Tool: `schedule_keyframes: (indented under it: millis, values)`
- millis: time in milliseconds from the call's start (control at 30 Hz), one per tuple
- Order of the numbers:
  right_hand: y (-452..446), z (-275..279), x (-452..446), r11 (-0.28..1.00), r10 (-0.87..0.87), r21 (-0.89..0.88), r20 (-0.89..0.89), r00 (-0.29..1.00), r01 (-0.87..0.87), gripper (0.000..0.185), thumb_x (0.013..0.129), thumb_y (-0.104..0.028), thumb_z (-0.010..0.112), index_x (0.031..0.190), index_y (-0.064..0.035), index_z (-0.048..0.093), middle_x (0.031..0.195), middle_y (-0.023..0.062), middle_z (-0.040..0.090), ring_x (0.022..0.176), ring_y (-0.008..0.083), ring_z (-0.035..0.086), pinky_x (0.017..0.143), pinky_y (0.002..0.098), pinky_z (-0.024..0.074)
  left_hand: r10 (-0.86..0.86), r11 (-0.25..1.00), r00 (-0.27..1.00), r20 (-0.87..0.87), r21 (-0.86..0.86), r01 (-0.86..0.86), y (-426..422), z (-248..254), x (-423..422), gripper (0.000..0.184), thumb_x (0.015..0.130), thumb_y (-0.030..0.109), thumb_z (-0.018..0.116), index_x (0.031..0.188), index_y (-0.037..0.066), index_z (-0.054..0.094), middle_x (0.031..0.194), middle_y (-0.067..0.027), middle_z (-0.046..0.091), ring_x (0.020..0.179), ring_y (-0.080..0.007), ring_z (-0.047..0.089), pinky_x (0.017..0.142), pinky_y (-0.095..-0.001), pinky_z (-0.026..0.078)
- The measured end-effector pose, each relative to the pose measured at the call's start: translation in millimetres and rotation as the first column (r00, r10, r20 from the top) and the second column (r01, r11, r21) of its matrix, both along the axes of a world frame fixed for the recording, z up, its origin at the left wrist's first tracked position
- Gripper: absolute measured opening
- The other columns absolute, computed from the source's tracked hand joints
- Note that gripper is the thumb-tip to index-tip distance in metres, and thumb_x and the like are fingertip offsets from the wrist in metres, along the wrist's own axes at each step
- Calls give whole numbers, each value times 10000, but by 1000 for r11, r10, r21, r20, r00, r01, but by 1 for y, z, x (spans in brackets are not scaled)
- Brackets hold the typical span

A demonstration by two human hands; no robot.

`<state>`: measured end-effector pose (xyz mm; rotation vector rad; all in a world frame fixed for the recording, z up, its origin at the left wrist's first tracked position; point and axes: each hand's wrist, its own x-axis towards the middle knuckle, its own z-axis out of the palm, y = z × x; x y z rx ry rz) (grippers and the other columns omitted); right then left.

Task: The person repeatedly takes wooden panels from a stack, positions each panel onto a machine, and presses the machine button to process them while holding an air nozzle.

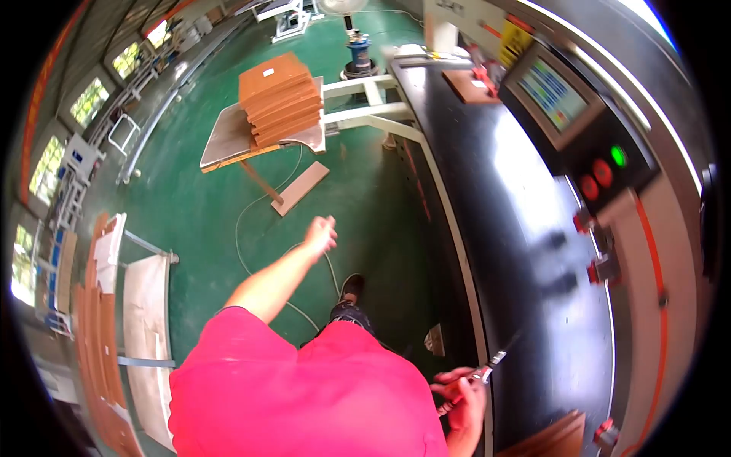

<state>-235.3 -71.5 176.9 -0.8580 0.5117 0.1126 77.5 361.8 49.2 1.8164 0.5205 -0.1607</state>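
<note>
My left hand [320,236] is held out over the green floor, its fingers curled in and nothing visible in them. My right hand [466,402], low in the view beside the edge of the black machine table [525,320], is wrapped round a red air gun [478,376] with a metal nozzle. The nozzle points up and right over the table. Beyond my left hand, a stack of brown boards [280,99] rests on a small stand [228,135].
A control panel with a screen [550,93] and lit buttons stands at the right. One brown board [470,86] lies at the table's far end, another [548,438] at its near end. More boards [103,335] lean at the left. A hose [242,244] crosses the floor.
</note>
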Motion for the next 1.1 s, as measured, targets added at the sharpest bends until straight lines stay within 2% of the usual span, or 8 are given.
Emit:
schedule_keyframes:
  millis: [167,400,567,633,767,833,900,1100]
  values:
    - [96,-47,115,962,232,-63,-317,920,-265,163,980,-188,588,976,-27,560,773,133,665,506,165,603,375,236,417,-55,615,815,577,662,-427,168,103,215,452,876,393,708,1106,46,534,1154,-189,531,1106,-377,525,919,-486,457]
    - [224,-12,296,930,222,-182,-410,884,-318,175,980,-197,601,998,-27,559,806,133,685,600,217,699,356,233,404,-122,239,992,38,971,-8,321,180,414,911,807,491,776,1515,97,359,1607,-130,305,1495,-286,260,1222,-429,244]
    - [257,-15,388,881,328,-239,-316,890,-409,178,979,-206,606,992,-33,567,827,134,682,604,208,699,357,228,405,-435,177,797,420,907,-381,318,162,392,378,765,52,661,1143,65,665,1202,-77,695,1050,-269,613,927,-412,468]
    - [278,-2,432,871,349,-252,-290,891,-423,175,974,-205,614,971,-35,572,825,134,678,600,192,684,367,233,422,-448,317,791,417,901,-295,307,174,366,390,783,140,721,1160,71,653,1207,-80,681,1085,-278,592,969,-417,455]
    - [308,6,488,866,395,-261,-167,903,-427,179,964,-199,630,976,-27,581,820,131,675,599,188,671,421,250,467,77,416,725,684,639,-647,317,186,307,612,789,331,812,1237,-3,563,1180,-185,595,1183,-320,522,987,-416,442]
    - [322,6,501,884,388,-235,-111,915,-403,172,962,-192,633,978,-28,583,815,125,673,628,180,669,472,262,494,621,782,742,253,-261,-566,340,157,297,695,868,473,743,1332,15,503,1289,-152,562,1230,-272,498,1027,-430,418]
    - [330,3,508,892,389,-214,-83,918,-398,167,962,-191,633,975,-32,582,816,119,672,643,175,665,478,263,496,448,518,885,127,-844,-141,336,142,293,681,951,500,639,1429,59,439,1383,-110,534,1261,-249,501,1070,-419,402]
    - [310,-3,484,903,352,-214,-131,927,-373,189,964,-217,637,953,-37,582,817,112,662,659,163,657,400,235,440,387,633,865,319,-774,3,284,151,275,557,889,7,635,1413,21,447,1380,-109,555,1273,-262,535,1076,-415,432]
